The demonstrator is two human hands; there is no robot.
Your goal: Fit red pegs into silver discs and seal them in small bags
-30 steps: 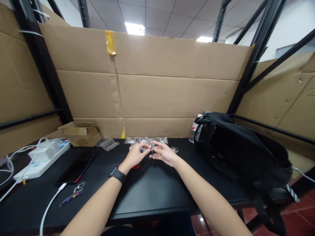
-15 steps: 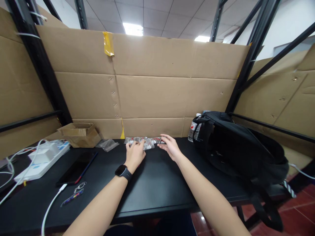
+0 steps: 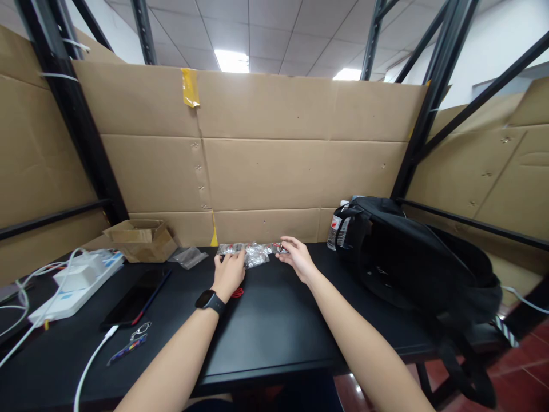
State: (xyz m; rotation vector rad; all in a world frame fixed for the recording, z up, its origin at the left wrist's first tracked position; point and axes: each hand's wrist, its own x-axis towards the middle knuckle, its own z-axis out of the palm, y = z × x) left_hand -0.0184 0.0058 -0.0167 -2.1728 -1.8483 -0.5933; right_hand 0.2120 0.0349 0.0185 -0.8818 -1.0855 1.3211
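Several small clear plastic bags [image 3: 257, 256] with red bits inside lie in a row at the back of the black table. My left hand [image 3: 229, 273], wearing a dark watch [image 3: 210, 300], is palm down at the left end of the row. Its fingers are apart and reach to the bags' near edge; I see nothing held in it. Beside that wrist lies a thin red cord [image 3: 237, 292], partly covered by the hand. At the row's right end my right hand [image 3: 297, 258] has its fingertips closed around a small, dark, shiny thing [image 3: 282, 249], too small to name.
A black backpack [image 3: 412, 269] fills the right side, with a water bottle [image 3: 335, 229] behind it. To the left are an open cardboard box [image 3: 143, 243], an empty-looking plastic bag [image 3: 189, 257], a phone [image 3: 135, 297], a keychain [image 3: 128, 347] and a white power strip [image 3: 81, 286].
My left hand has drawn back slightly to the left from the bags, uncovering more of them and the red cord. My right hand stays almost in place. The view has tilted slightly.
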